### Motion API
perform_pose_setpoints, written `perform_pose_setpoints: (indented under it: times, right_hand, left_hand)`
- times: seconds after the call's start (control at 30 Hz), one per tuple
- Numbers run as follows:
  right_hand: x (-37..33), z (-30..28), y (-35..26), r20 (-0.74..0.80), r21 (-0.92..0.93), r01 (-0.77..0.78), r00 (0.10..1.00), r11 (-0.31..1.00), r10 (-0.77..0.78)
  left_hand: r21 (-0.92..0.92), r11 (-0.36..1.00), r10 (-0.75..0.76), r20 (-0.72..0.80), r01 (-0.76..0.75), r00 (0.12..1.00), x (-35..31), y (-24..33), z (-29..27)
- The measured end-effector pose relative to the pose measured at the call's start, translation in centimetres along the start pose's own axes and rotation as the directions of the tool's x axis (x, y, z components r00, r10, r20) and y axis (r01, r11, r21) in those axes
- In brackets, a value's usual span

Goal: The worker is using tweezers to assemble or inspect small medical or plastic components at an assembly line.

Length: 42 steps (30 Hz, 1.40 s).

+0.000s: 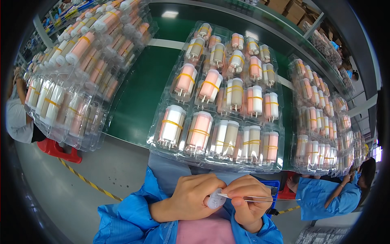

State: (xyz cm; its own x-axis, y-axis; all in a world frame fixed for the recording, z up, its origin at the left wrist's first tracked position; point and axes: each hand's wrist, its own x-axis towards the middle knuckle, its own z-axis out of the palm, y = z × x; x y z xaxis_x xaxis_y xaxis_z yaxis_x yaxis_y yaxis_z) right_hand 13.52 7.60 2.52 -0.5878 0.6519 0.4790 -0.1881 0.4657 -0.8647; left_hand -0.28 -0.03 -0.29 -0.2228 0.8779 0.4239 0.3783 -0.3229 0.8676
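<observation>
Tube of cloudy white plastic sits in our left hand, above our lap and just short of the tray; only its round end shows, the rest hidden by our fingers. That hand is closed around it, and our right hand, close beside, pinches thin metal tweezers. Whether the pale sliver at our right fingertips belongs to the tube, we cannot tell.

We judge the tube light, fairly stiff and a little slippery, so we do best to grip its side wall and leave the end free. The tweezers look springy, their thin metal easy to bend; we would hold them mid-length, with a gentle squeeze.

Before us, a clear plastic tray full of banded pink, white and grey cylinders rests on a green table, with more loaded trays to either side. Beyond lie a grey floor with striped tape, a red stool and, to our right, a co-worker in blue.
</observation>
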Motion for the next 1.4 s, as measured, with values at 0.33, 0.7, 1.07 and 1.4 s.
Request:
perform_pose_setpoints:
  times: [0.33,0.7,1.07,1.4]
  right_hand:
    - [0.0,-0.1,0.1,0.011,-0.003,0.012,1.0,1.0,-0.012]
    - [0.7,0.1,-0.8,0.076,-0.09,0.01,0.997,0.996,-0.003]
    - [0.6,0.0,-0.6,0.014,0.044,-0.118,0.993,0.992,0.117]
    - [-1.0,0.0,0.3,-0.07,0.15,-0.099,0.991,0.984,0.11]
  left_hand:
    - [-0.013,1.0,0.015,-0.014,-0.015,1.0,-0.1,0.0,0.1]
    - [0.015,0.999,0.044,-0.037,-0.043,0.998,-0.1,0.0,0.3]
    - [0.148,0.981,0.125,-0.009,-0.122,0.992,0.2,-0.8,0.2]
    - [-0.106,0.994,-0.015,0.001,0.015,1.0,0.2,-0.5,0.3]
